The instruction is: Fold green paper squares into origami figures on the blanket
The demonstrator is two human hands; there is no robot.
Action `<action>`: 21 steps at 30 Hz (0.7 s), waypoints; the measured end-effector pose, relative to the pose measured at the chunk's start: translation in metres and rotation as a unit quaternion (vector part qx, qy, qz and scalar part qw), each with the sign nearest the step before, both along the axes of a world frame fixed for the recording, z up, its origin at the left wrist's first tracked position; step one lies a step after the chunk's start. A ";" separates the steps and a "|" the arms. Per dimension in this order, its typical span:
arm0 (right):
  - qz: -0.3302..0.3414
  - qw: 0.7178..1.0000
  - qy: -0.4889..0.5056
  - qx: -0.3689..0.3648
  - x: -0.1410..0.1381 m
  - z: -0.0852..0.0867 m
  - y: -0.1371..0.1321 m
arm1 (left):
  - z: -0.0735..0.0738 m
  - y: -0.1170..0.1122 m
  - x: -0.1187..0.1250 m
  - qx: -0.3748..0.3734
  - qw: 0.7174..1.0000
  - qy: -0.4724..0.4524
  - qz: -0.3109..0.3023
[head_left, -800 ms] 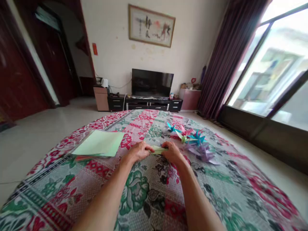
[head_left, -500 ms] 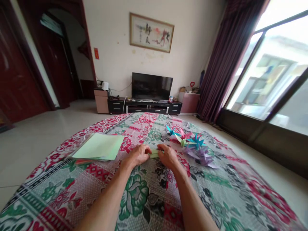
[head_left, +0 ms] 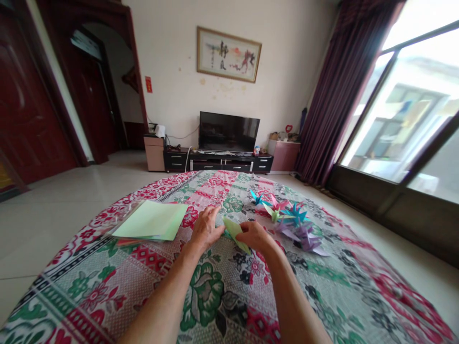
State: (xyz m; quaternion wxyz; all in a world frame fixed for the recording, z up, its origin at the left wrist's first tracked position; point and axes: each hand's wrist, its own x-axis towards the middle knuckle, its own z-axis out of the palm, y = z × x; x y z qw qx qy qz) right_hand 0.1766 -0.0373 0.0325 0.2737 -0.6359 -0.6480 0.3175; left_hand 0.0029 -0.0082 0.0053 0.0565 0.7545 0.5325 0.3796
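Note:
A small folded piece of light green paper (head_left: 234, 233) is tilted above the flowered tablecloth (head_left: 211, 296). My right hand (head_left: 256, 236) pinches its right edge between thumb and fingers. On the other side, my left hand (head_left: 207, 225) has its thumb and fingers apart, close to the paper's left corner and holding nothing. Just right of my right hand lies a cluster of folded paper cranes: a blue one (head_left: 296, 213), a pale green one (head_left: 275, 215), a purple one (head_left: 308, 237) and several others.
To the left lies a stack of square paper (head_left: 150, 220), light green on top with orange sheets beneath. Beyond the round table's far edge stand a television (head_left: 229, 132) and a low black cabinet (head_left: 222, 161). A purple curtain (head_left: 328, 95) hangs by the window.
My left hand has let go of the green paper and opened. The paper has turned from lying level between both hands to a slant in my right hand. The view has shifted slightly.

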 end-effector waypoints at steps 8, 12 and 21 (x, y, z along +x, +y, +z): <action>-0.035 0.863 0.502 -0.051 -0.016 -0.007 0.004 | 0.008 -0.006 0.014 -0.245 0.914 -0.270 -0.179; -0.048 0.866 0.493 -0.067 -0.021 -0.007 0.001 | 0.010 -0.009 0.021 -0.283 0.870 -0.356 -0.189; -0.133 0.896 0.417 0.074 -0.002 -0.012 0.007 | 0.024 -0.011 0.005 -0.264 0.940 -0.167 -0.138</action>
